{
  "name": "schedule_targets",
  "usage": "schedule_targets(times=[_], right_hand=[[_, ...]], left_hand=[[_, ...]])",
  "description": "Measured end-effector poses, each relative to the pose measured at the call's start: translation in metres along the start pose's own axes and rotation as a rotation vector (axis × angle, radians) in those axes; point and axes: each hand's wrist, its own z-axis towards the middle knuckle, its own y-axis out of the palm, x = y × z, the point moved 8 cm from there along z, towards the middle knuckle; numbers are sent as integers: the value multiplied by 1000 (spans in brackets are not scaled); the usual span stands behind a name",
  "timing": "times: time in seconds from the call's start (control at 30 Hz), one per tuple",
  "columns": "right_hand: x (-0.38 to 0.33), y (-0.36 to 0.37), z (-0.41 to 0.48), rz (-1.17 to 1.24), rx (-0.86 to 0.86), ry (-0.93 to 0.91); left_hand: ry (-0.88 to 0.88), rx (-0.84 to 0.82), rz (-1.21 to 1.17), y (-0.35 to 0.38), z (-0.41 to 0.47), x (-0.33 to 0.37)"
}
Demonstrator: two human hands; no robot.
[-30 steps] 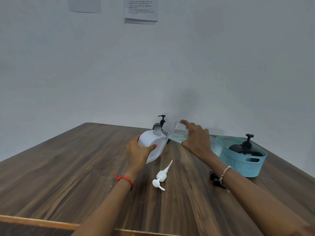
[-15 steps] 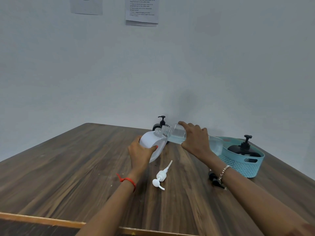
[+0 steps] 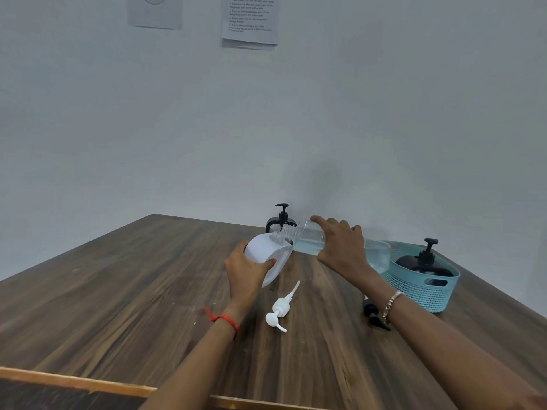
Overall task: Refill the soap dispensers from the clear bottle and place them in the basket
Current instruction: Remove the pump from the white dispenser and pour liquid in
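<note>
Wooden table [image 3: 148,291]: my left hand [image 3: 247,269] grips the tilted white dispenser [image 3: 268,255]; my right hand [image 3: 343,250] holds the clear bottle [image 3: 307,241] lying sideways, neck at its mouth. Basket [image 3: 423,288] sits right.

Looks like a plain office or test room, not a home. Bare grey-white wall [image 3: 384,113], no decor. Printed instruction sheets [image 3: 250,22] stuck up high, text too small to read, with a blank-looking sheet [image 3: 154,11] to their left. Wood-laminate table [image 3: 118,291] pushed into the corner, light edge banding along the near side. Nothing domestic in view.
</note>
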Motion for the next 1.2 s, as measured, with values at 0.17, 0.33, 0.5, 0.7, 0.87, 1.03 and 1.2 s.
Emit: schedule_targets(times=[0.17, 0.33, 0.5, 0.7, 0.87, 1.03, 1.2], right_hand=[[-3, -1, 0, -15, -24, -7], [-5, -1, -1, -16, -30, -10], [-7, 0, -1, -27, -32, -17], [-7, 2, 0, -20, -47, -16], [-8, 3, 0, -28, -44, -22], [-9, 4, 1, -29, -34, -28], [-10, 7, 2, -34, -38, -28]], left_hand=[[-5, 2, 6, -1, -1, -2], [-4, 1, -4, -2, -1, -4], [-13, 5, -8, -3, -1, -6], [-24, 13, -9, -3, 0, -9], [-32, 7, -6, -3, 0, -11], [-30, 5, -4, -3, 0, -13], [-32, -1, -8, -4, 1, -15]])
